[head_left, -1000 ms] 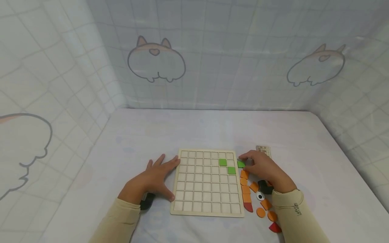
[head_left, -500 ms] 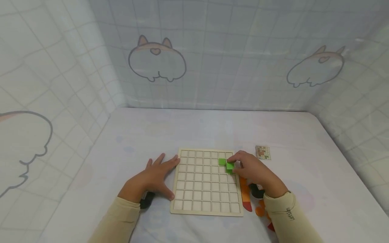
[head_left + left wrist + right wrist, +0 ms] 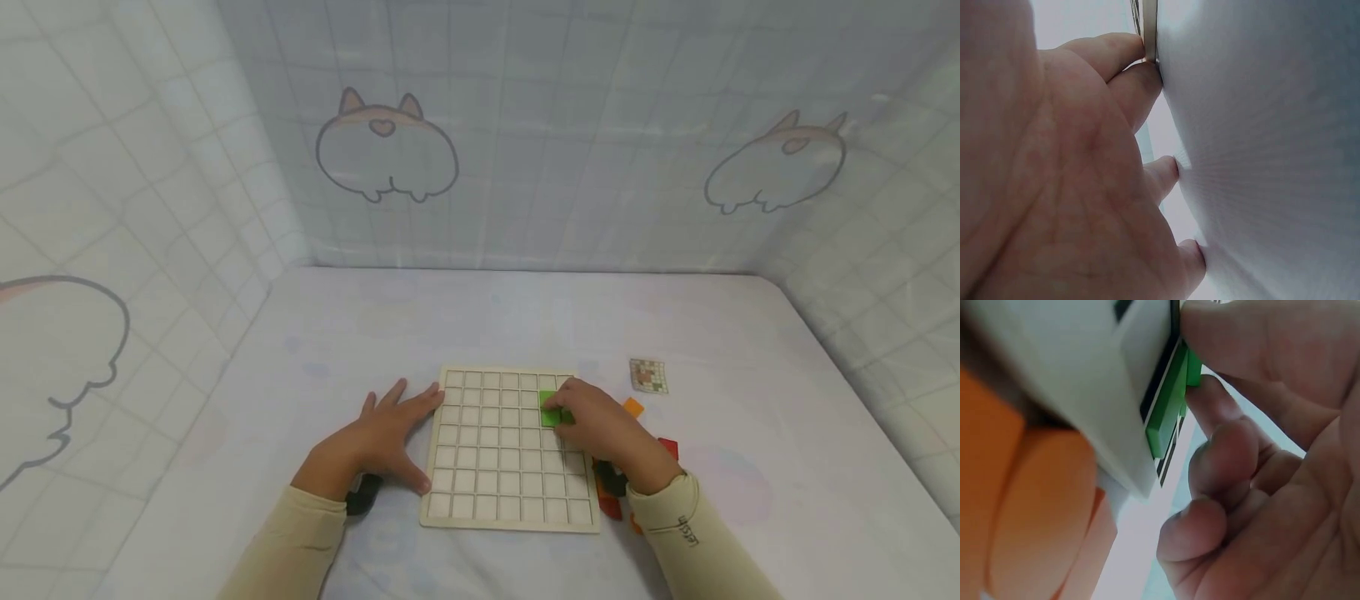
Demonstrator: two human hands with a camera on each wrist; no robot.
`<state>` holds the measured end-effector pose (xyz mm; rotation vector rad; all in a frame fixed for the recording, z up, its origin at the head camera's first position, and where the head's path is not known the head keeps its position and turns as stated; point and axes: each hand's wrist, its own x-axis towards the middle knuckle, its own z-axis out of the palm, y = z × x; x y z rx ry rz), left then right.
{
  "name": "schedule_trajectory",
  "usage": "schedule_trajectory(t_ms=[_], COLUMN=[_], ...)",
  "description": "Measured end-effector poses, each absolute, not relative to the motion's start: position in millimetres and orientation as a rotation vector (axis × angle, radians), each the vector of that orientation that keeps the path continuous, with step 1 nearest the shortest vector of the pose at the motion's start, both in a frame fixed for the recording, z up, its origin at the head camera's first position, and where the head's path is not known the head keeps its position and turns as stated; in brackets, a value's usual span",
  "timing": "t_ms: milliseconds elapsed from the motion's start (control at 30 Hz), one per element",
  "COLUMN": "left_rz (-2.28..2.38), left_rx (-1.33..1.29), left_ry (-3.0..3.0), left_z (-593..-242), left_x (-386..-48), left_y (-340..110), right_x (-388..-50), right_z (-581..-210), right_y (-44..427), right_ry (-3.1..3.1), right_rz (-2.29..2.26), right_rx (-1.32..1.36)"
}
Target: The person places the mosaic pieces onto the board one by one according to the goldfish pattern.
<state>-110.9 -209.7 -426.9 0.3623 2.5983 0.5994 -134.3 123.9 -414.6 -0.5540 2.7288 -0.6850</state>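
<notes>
A pale wooden grid board (image 3: 487, 458) lies flat before the person. The left hand (image 3: 375, 442) spreads its straight fingers and touches the board's left edge; its palm (image 3: 1085, 175) fills much of the left wrist view. Over the board's upper right, the right hand (image 3: 607, 425) pinches a green square (image 3: 551, 418) between thumb and finger, just below another green square (image 3: 548, 397). In the right wrist view the right hand (image 3: 1260, 450) has its thumb and index finger at a green piece (image 3: 1194, 367), and a green square (image 3: 1166, 415) lies nearer on the board.
Right of the board are orange pieces (image 3: 633, 407), a red piece (image 3: 668, 448) and others partly under the right wrist. A small patterned card (image 3: 648, 376) lies farther back. Large orange pieces (image 3: 1041, 506) show close up in the right wrist view. A patterned cloth wall (image 3: 540, 167) stands behind.
The right hand has moved left from beside the board to over its upper right, carrying a green square. The card and more loose pieces are uncovered. The left hand has stayed in place.
</notes>
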Motion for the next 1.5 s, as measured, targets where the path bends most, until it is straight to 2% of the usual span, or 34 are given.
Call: schedule_trajectory(t_ms=[267,467,667,1000,1200,1500], left_rz=[0.611,0.602,0.614,0.591,0.591,0.594], left_rx=[0.362,0.365,0.381,0.377,0.39,0.399], left_ry=[2.596,2.6,2.588,2.617,2.617,2.614], left_z=[-423.2,-426.9,-430.1,-434.6,-435.3,-431.5], left_x=[-111.8,-112.4,-112.7,-114.3,-114.6,-114.2], left_y=[-209.2,-210.0,-210.1,-212.7,-213.1,-212.5], right_x=[-131.0,-129.7,-128.1,-129.4,-133.4,-135.8], right_z=[-409.0,-403.7,-397.9,-408.1,-411.4,-418.8], right_y=[117.7,136.4,168.5,209.3,219.4,219.3], right_ry=[2.725,2.716,2.764,2.789,2.756,2.732], right_rz=[-0.629,-0.73,-0.807,-0.888,-0.807,-0.774], right_rx=[-0.628,-0.603,-0.401,-0.079,0.072,0.149])
